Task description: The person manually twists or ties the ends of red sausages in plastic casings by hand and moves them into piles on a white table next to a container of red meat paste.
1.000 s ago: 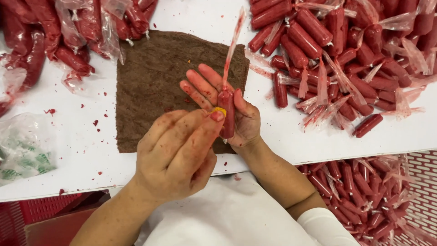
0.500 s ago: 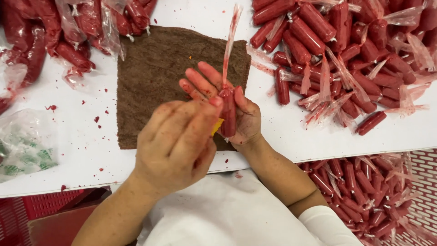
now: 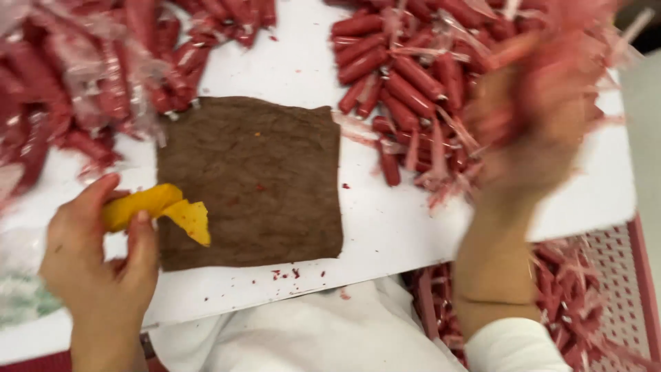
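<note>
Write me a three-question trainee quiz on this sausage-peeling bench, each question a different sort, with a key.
1. True or false: the left hand holds a yellow strip.
2. Multiple choice: the brown mat lies on
A. the red crate
B. the white table
C. the person's lap
3. Fill in: the blurred right hand is raised over the pile of red ______ at the table's right side.

Key: 1 true; 2 B; 3 sausages.
</note>
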